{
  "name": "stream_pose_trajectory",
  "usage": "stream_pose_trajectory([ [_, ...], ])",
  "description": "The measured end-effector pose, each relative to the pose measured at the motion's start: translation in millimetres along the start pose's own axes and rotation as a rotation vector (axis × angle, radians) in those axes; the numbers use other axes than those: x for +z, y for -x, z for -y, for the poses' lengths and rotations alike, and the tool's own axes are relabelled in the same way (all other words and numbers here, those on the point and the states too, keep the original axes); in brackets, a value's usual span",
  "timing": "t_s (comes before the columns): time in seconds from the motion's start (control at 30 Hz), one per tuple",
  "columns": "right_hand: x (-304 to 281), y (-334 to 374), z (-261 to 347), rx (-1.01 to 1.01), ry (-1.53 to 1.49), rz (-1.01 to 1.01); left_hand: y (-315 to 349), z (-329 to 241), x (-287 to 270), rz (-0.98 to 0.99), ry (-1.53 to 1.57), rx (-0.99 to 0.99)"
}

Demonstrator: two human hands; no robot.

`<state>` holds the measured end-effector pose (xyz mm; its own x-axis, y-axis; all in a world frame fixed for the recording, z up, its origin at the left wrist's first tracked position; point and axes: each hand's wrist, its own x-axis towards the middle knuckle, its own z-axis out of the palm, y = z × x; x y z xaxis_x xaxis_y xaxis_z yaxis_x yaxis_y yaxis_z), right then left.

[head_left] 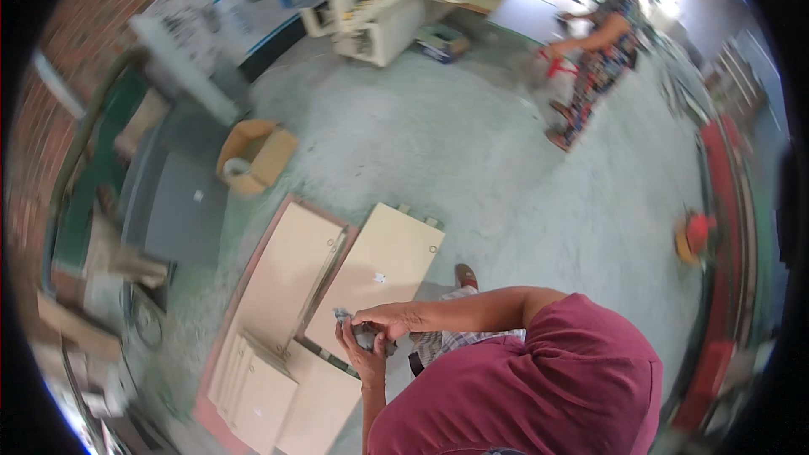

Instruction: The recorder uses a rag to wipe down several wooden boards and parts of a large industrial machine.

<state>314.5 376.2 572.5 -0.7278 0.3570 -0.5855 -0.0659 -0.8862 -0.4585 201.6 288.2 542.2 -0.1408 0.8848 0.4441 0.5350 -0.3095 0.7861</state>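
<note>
Both of my hands meet in front of me around a crumpled grey cloth (365, 336), and some of it sticks out beyond the fingers. My left hand (366, 360) wraps it from below, while my right hand (389, 318) grips it from the right side. Whether anything is bundled inside the cloth I cannot tell. Beneath and beyond my hands lies a cream panel (383, 244) with a small white mark and a round hole near one corner. Further cream panels (291, 265) lie to its left, some in a low stack (255, 392) at the near left.
A reddish sheet (211, 388) lies under the panels. An open cardboard box (268, 158) with a roll inside stands farther left, near a dark grey panel (181, 202). Machinery (383, 21) is at the back. Another person (602, 50) works by a pale table (539, 8). Red rails (716, 286) run along the right.
</note>
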Motion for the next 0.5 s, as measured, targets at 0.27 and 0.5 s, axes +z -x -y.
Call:
stream_pose_trajectory([
  [0.27,-118,28,-29,-0.508,0.337,0.307,-26,31,98,0.093,0.293,-0.304],
  [0.5,-188,182,-85,-0.463,0.002,-0.064,10,63,172,0.223,0.221,-0.351],
])
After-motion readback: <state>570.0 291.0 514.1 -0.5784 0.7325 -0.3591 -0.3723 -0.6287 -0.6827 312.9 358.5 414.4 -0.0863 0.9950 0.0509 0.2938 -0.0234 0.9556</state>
